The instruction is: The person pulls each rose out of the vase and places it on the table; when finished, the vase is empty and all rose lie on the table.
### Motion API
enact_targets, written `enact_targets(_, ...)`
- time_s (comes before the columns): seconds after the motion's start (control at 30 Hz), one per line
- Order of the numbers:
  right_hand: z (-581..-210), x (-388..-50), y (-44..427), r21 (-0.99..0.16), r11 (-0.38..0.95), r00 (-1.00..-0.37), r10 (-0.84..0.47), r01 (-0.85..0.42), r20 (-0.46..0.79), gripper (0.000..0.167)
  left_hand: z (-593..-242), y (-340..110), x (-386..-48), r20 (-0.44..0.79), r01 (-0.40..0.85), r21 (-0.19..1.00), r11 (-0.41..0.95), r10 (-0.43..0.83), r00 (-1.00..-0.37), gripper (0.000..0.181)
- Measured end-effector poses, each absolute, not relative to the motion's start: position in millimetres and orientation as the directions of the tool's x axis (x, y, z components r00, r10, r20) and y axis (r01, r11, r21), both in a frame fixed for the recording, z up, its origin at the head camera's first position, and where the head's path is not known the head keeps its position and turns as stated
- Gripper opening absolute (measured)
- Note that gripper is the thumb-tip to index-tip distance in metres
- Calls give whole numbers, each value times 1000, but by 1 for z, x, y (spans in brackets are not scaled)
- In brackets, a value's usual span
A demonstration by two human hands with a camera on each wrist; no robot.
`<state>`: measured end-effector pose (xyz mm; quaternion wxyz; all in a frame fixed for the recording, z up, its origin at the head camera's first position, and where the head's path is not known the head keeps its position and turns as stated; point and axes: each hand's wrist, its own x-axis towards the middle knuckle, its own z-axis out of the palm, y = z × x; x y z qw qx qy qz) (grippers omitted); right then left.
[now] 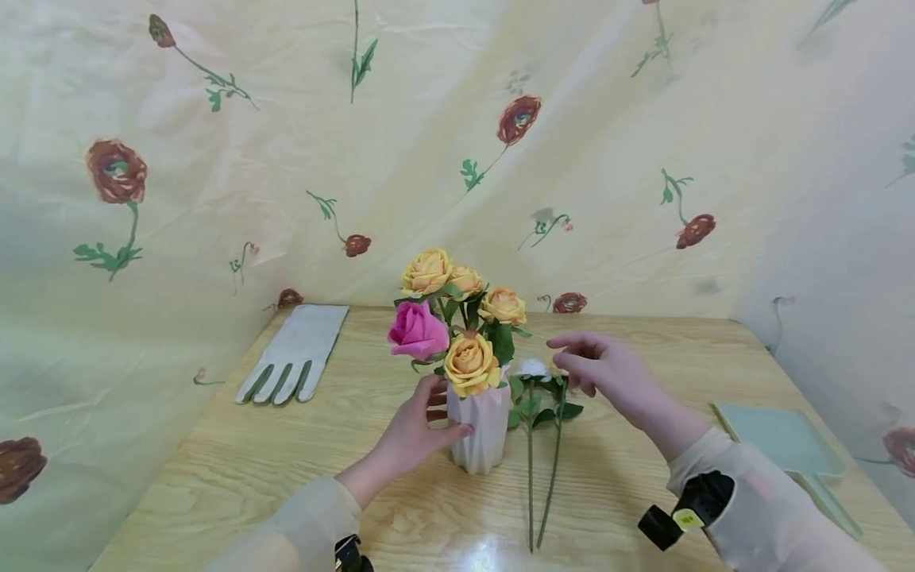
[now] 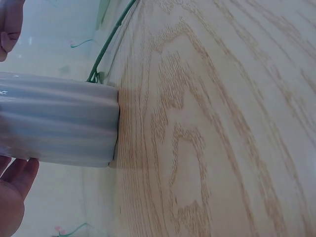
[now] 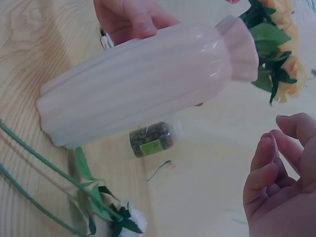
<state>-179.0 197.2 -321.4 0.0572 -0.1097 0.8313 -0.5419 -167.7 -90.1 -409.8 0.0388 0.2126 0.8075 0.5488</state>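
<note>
A pale pink, ribbed vase (image 1: 477, 435) stands upright on the table, holding several yellow roses (image 1: 472, 364) and one pink rose (image 1: 418, 330). My left hand (image 1: 417, 423) grips the vase from its left side, thumb across the front and fingers round the back. To the right of the flowers, my right hand (image 1: 606, 372) hovers with loosely bent fingers; the right wrist view shows nothing between thumb and fingers. Below it on the table lie two flower stems (image 1: 530, 477) with green leaves. One carries a white flower (image 1: 532, 368); the other's bloom is mostly hidden by the right hand.
A white-and-green work glove (image 1: 296, 349) lies at the back left. At the right lies a pale green, flat tool with a handle (image 1: 782, 441). The right wrist view shows a small jar with dark contents and a green label (image 3: 152, 139) beyond the vase. Patterned curtain surrounds the table.
</note>
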Motion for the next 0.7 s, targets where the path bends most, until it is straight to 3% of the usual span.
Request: enact_targets(0.7, -294, -159, 167, -933, 301, -921, -382, -199, 73, 30, -407, -91, -169, 141, 284, 896, 340, 388, -911, 66)
